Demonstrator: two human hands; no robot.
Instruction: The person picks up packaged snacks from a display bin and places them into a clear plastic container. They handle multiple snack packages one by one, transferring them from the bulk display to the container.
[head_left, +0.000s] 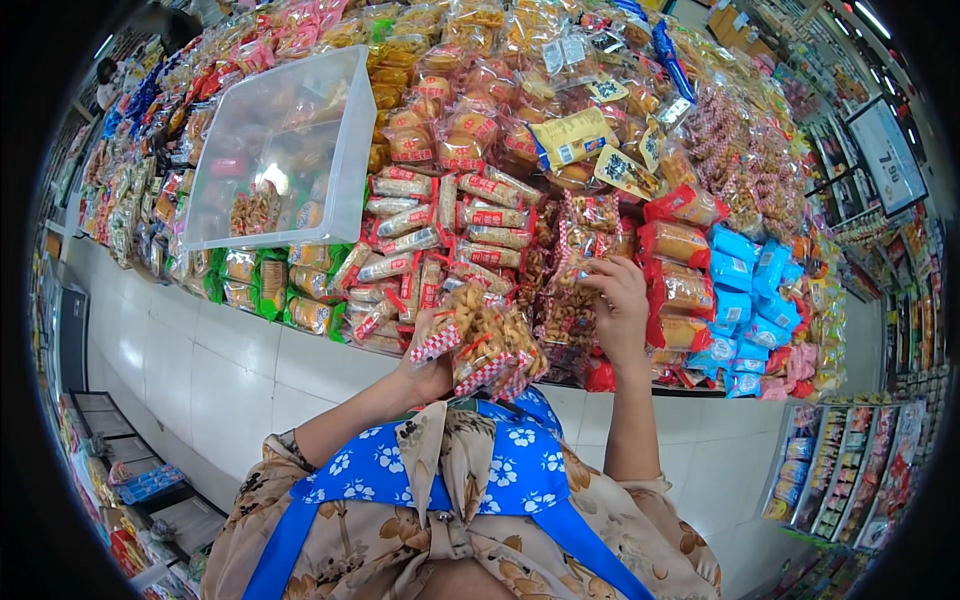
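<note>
My left hand (429, 367) holds several clear packets of twisted fried dough snacks (487, 341) with red-and-white checked ends, gathered close to my apron. Over a column of similar checked packets (589, 217) is my right hand (621, 307), its fingers bent and their tips at a packet there. Whether those fingertips grip the packet cannot be made out. Left of that column lie white wrapped snack bars (487, 217) with red ends. To its right are red-ended packs of cake (679, 289).
A translucent plastic bin (349, 142) rests tilted on the snacks at the left, with checked packets visible through it. Blue packets (735, 300) lie at the right. A price sign (889, 154) stands beyond. Tiled floor (225, 375) and a snack rack (844, 472) border the display.
</note>
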